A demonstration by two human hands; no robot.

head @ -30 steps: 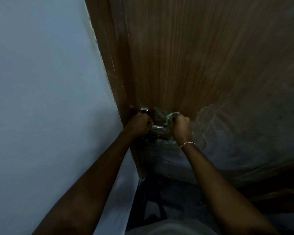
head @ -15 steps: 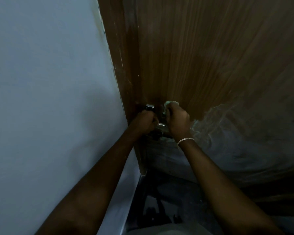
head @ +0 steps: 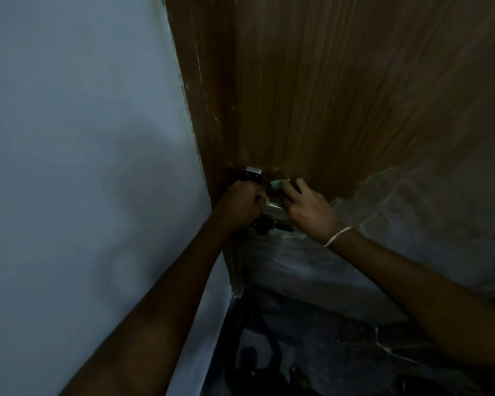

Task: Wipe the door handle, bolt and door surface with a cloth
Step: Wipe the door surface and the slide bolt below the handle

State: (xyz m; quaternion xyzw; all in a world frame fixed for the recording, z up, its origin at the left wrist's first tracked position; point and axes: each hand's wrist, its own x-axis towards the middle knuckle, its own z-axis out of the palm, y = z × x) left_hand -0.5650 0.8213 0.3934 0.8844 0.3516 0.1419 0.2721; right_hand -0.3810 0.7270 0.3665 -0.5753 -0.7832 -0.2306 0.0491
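Holds pale green cloth (head: pixel 277 184) against the brown door (head: pixel 340 95) in the right hand (head: pixel 309 210), grip narrow, fingers curled over the wad. Finds silver door handle (head: pixel 274 208) just below that grip, running across to the left hand (head: pixel 242 205). Clenches the left grip tight, seemingly round the handle's end, though dim light blurs it. Shows silver bolt (head: pixel 253 173) just above the left grip, bracelet (head: pixel 336 236) behind the right one, pale wall (head: pixel 83 138) left of both.

A pale wall (head: pixel 83 167) stands left; dark glossy floor (head: pixel 312 352) lies below.
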